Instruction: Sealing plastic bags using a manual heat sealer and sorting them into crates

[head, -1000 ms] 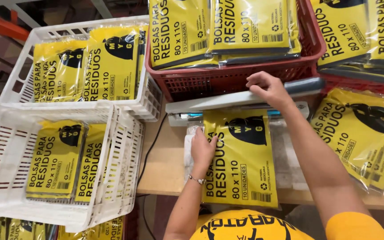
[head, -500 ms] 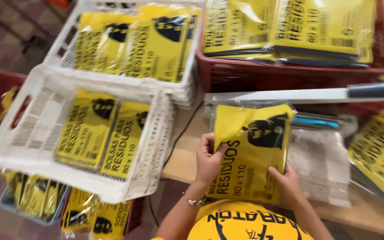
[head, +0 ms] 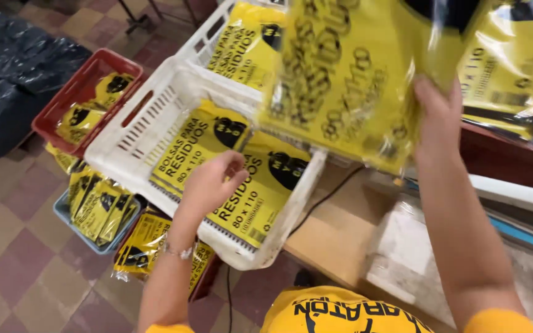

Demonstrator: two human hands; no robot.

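While the right hand [head: 439, 114] grips the yellow packet [head: 347, 80] above the white crate [head: 137, 132], the empty left hand [head: 211, 182] hovers half-open; the slippery packet may slide out.

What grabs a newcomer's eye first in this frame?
A blurred yellow packet held up in the right hand fills the upper middle. Below it, the empty left hand hovers over a white crate holding more yellow packets, with a red crate on the floor at left.

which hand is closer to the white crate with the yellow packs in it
Left. The left hand hovers right over the white crate and its yellow packs. The right hand is up to the right of it, holding a yellow pack.
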